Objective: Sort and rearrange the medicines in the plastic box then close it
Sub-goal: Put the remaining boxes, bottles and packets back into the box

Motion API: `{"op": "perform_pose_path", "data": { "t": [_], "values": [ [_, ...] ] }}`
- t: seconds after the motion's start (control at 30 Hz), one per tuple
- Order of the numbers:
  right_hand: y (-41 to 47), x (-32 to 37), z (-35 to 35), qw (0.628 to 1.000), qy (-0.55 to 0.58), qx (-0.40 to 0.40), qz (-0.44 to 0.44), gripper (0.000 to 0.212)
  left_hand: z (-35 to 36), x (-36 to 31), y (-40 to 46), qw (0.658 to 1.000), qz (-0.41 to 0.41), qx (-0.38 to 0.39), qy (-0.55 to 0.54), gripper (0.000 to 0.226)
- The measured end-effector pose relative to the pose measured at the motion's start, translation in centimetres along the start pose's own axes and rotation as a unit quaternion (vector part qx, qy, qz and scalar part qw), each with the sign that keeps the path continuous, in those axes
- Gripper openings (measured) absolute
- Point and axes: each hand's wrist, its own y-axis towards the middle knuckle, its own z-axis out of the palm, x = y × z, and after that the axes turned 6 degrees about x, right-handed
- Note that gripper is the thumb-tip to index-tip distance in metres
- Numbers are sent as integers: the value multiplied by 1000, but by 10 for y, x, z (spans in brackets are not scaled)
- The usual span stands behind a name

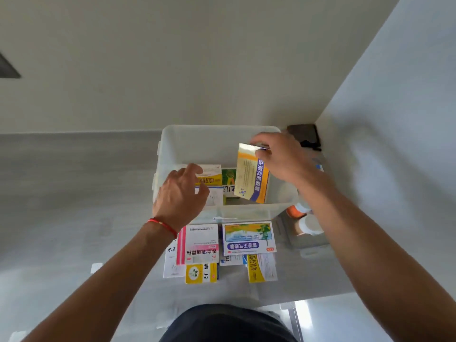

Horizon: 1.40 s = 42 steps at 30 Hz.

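Pinching the top edge of a yellow-and-blue carton (250, 176), the right hand's (281, 157) fingers (261, 150) curl over its upper end while the thumb side is hidden behind the pack. The carton hangs tilted inside the clear box (187, 141), its lower corner near the box's near wall, seemingly so it can be slid upright into the open space on the box's right side.

The left hand (181, 193) reaches over the box's left wall with fingers loosely curled and slightly spread, fingertips touching a yellow-and-white pack (211, 175) lying against that wall. It looks to be steadying or nudging the stack there to make room; whether it grips the pack I cannot tell. A green pack (228, 176) sits just beside it, between the two hands.

Outside the box, along the counter's (74, 181) near edge, wait more medicines: a pink-striped pack (201, 244), a blue-and-green pack (249, 236) beside it, and smaller yellow packs (201, 274) nearer the person. They lie flat, labels up, probably laid out for sorting. Bottles (309, 224) with white caps stand in what looks like the lid (308, 250), right of the box. Much remains to be packed, and the box is open.
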Motion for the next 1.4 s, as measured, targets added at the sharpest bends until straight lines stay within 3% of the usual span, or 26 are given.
{"op": "perform_pose_path", "data": {
  "t": [0.2, 0.43, 0.53, 0.67, 0.8, 0.87, 0.93, 1.0, 1.07, 1.17, 1.23, 1.3, 1.4],
  "values": [
    [59, -15, 52, 970, -164, 181, -6, 34, 10, 1, 2, 997, -36, -18, 59, 27],
    [71, -39, 80, 959, -213, 186, -6, 33, 11, -2, 4, 995, -45, -20, 81, 21],
    [60, -41, 88, 933, -253, 255, 21, 28, 12, -2, 6, 995, -44, -14, 84, 21],
    [56, -29, 97, 890, -249, 380, 24, 72, 12, -2, 7, 996, -50, -4, 76, 19],
    [56, -23, 97, 851, -293, 435, 8, 79, 13, 0, 8, 996, -50, -7, 78, 16],
    [54, -21, 91, 864, -272, 423, 19, 75, 13, 0, 8, 995, -54, -12, 78, 16],
    [47, -17, 79, 902, -220, 370, 14, 65, 11, -1, 7, 996, -46, -13, 71, 20],
    [28, -12, 63, 954, -138, 265, -30, 49, 4, -5, 4, 1000, -13, 0, 9, 31],
    [-7, -8, 44, 987, -27, 119, -108, 35, -12, -10, -3, 991, 32, -10, -127, 35],
    [-81, 0, 28, 968, 150, -58, -193, 21, -35, -11, -32, 967, 82, -113, -213, 27],
    [-125, 3, 36, 949, 248, -59, -183, 16, -37, -6, -64, 964, 80, -148, -206, 15],
    [-153, 3, 60, 949, 292, 16, -121, 16, -25, 0, -94, 966, 33, -131, -219, 8],
    [-166, -9, 104, 974, 204, 100, 9, 14, 11, 19, -119, 972, -100, -62, -203, 19]
  ]
}}
